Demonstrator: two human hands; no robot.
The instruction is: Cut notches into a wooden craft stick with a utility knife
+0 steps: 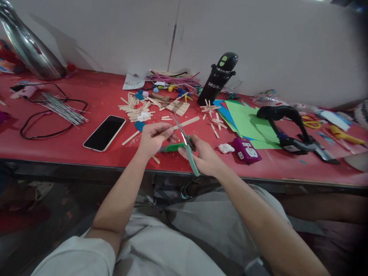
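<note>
My left hand (155, 138) is closed, thumb and fingers pinched together at the near end of a wooden craft stick (191, 122) that extends to the right. My right hand (205, 155) grips a pair of scissors (192, 158) by the green handles. Their metal blades point up and away, crossing over the stick beside my left fingertips; whether they touch it I cannot tell. Below, between my hands, lies a green-handled cutter (174, 147) on the red tabletop (71, 143). Another craft stick (130, 138) pokes out left of my left hand.
Beyond my hands lies a pile of craft sticks (138, 111). A phone (105, 133) is at left, near metal wires (61, 109). A black bottle (215, 86) stands behind. Rightward are green paper sheets (250, 124), a purple box (247, 150), crumpled tissue (226, 148) and a black headset-like device (290, 126).
</note>
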